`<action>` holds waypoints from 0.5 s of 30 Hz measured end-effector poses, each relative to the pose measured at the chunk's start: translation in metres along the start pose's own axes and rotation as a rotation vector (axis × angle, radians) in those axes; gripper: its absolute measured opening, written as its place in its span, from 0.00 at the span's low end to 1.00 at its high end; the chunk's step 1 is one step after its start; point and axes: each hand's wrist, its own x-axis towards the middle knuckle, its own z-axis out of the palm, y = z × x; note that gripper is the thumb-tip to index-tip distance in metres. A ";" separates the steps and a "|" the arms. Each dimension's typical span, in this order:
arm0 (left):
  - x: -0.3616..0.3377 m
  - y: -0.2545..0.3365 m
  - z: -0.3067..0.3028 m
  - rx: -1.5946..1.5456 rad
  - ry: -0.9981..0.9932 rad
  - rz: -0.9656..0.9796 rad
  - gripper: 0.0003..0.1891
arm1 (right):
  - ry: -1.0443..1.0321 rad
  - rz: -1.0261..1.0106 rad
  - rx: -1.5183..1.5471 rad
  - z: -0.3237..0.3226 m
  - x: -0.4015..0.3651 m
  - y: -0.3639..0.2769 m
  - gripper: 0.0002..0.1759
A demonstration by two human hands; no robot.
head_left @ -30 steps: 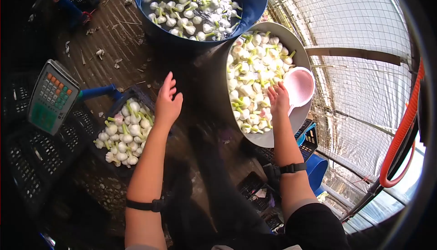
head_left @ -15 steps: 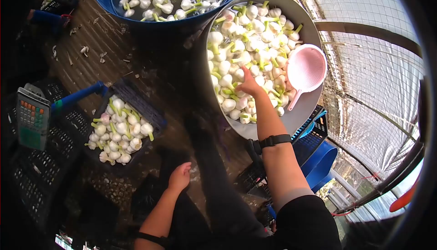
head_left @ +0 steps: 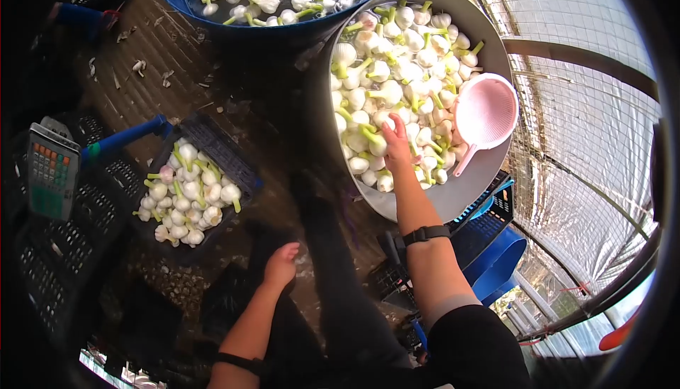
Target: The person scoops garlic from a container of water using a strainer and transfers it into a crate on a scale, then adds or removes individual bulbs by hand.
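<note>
My right hand (head_left: 399, 141) reaches over a large grey tub (head_left: 489, 31) of white garlic bulbs (head_left: 386, 92) with green stems. Its fingers are bent around a bulb near the tub's lower middle, touching it. My left hand (head_left: 281, 265) hangs over my dark trousers, fingers drawn together, with nothing visible in it. A pink strainer (head_left: 486, 109) rests on the bulbs at the tub's right side, its handle pointing down. Left of my legs, a dark crate (head_left: 225, 152) holds a heap of garlic bulbs (head_left: 188, 198).
A blue tub (head_left: 170, 3) of water and floating garlic stands at the top. A scale display (head_left: 53, 173) on a blue post is at the left, near black crates (head_left: 78, 226). Blue containers (head_left: 492, 261) stand below the grey tub. Mesh and plastic sheeting (head_left: 581, 120) line the right.
My right hand has moved slightly down in the grey tub, and its fingers have bent around a bulb. The view has shifted a little. My left hand stays over my legs.
</note>
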 end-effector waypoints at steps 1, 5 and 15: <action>-0.001 0.001 -0.001 -0.002 0.001 -0.002 0.20 | -0.018 -0.003 0.301 0.002 -0.019 -0.015 0.31; 0.002 0.014 -0.010 -0.017 -0.019 -0.020 0.20 | -0.226 0.019 0.733 -0.007 -0.050 -0.043 0.27; 0.019 0.141 -0.067 -0.852 0.046 0.402 0.27 | -0.804 0.165 0.298 0.113 -0.172 -0.110 0.26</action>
